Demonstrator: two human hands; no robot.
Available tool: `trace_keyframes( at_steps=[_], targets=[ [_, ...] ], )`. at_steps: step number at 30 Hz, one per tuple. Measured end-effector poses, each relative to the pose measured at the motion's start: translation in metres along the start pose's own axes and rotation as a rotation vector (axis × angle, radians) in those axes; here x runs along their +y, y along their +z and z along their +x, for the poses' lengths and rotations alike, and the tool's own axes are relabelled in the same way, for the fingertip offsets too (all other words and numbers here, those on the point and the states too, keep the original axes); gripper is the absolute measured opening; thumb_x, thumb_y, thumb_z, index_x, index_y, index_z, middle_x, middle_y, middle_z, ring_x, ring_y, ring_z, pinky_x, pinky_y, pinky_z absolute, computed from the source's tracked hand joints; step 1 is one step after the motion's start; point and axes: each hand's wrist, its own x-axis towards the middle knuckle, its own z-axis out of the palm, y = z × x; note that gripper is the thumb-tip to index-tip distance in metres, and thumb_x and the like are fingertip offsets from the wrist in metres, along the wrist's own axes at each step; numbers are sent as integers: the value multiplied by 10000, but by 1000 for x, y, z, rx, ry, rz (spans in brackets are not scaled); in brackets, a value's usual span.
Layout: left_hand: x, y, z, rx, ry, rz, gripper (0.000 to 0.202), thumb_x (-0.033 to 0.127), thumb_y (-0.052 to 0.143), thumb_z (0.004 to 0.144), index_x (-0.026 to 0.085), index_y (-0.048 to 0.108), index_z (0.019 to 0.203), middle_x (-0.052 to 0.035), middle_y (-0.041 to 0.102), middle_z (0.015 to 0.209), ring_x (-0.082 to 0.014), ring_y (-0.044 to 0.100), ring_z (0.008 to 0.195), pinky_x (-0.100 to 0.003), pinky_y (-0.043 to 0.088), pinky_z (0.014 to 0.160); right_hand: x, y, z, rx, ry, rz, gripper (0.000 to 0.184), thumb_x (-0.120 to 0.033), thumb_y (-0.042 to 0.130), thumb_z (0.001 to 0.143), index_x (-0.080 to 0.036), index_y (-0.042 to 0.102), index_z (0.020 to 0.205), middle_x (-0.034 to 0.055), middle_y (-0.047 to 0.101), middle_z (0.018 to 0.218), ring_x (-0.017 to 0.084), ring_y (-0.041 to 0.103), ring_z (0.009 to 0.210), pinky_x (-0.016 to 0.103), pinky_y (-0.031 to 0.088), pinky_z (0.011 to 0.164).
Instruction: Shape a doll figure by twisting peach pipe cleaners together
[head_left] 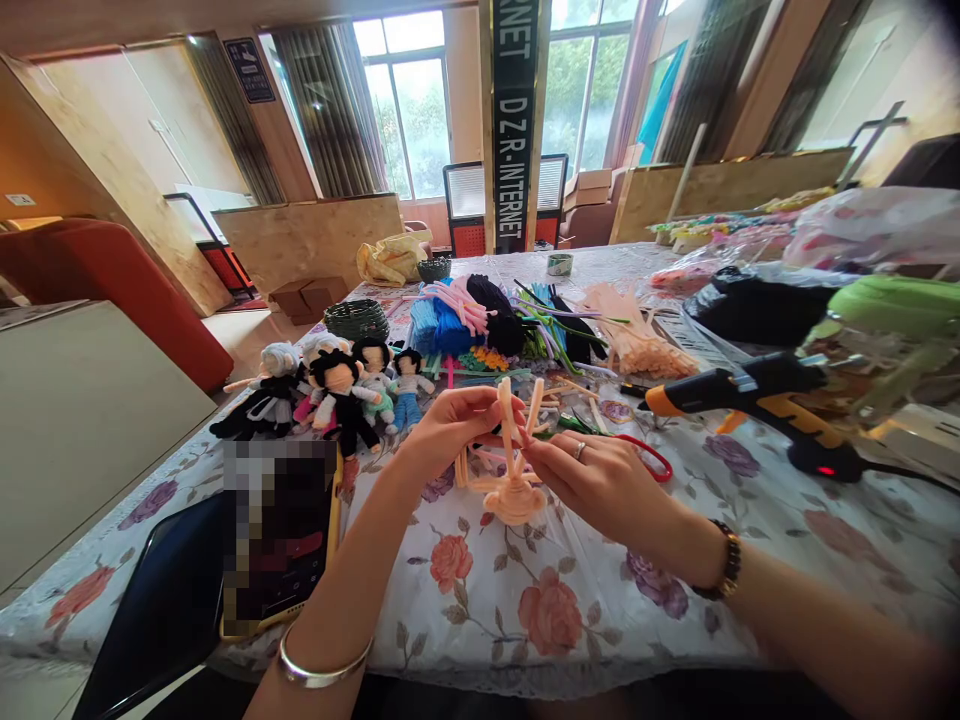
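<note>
A peach figure made of pipe cleaners point(514, 499) hangs upside down over the floral tablecloth, its round coiled end low and two long stems pointing up. My left hand point(465, 425) pinches one upright stem between thumb and fingers. Closed on the stems from the other side is my right hand point(592, 470), a ring on one finger. The two sets of fingertips nearly meet, and the exact spot they grip is partly hidden. Just behind my right hand lie scissors with a red handle point(660, 462).
Finished dolls point(341, 390) stand at left, behind a phone point(289, 560) and a dark tablet point(157, 590). Bundles of pipe cleaners point(450, 315) lie across the back. A glue gun point(750, 395) with a lit red light rests at right, its cord running off the edge.
</note>
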Motion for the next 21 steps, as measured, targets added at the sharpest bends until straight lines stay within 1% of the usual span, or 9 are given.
trace_keyframes(
  at_steps=[6,9,11,13,17,19,21],
  targets=[
    [-1,0,1,-18,10,-1,256,371,658,769,132,666,860,-53,652,786,-149,634,718,-251,512,681,-1,-6,4,-22,-24,-35,218,-66,419,884,-120,599,993,0,556,623,113,490,546,244,346,498],
    [-1,1,2,-26,42,-22,236,350,672,761,120,667,817,-45,633,761,-128,611,704,-227,495,684,-2,-8,6,-31,-21,-81,241,-77,399,896,-125,592,1031,15,579,659,131,528,588,252,371,524],
    [-1,1,3,-24,56,-33,233,339,686,749,110,671,787,-44,627,742,-122,600,692,-220,488,686,-2,-9,6,-49,2,-92,246,-87,422,894,-131,578,1079,22,600,704,137,559,619,253,384,531],
    [-1,1,3,1,52,-54,229,331,702,734,108,675,778,-42,626,723,-119,596,677,-217,486,678,-3,-9,6,-92,34,-84,292,-84,451,880,-136,550,1150,18,610,740,126,562,588,246,376,498],
    [-2,-1,4,84,28,-155,209,300,745,688,117,680,765,-21,621,693,-97,589,634,-190,479,638,-2,-9,4,-200,65,-80,493,0,434,823,-147,450,1293,23,620,854,103,552,519,234,349,427],
    [-3,-2,5,104,21,-200,199,283,757,673,117,679,751,-19,621,692,-95,590,629,-187,481,632,-2,-8,4,-209,46,-104,544,21,415,803,-150,422,1319,24,617,871,106,550,517,235,344,415],
    [-4,-2,6,103,11,-239,189,271,757,672,119,675,748,-21,624,699,-103,598,646,-199,490,651,-1,-6,4,-189,25,-129,547,18,403,801,-142,415,1325,23,615,861,107,534,510,239,345,415]
  ],
)
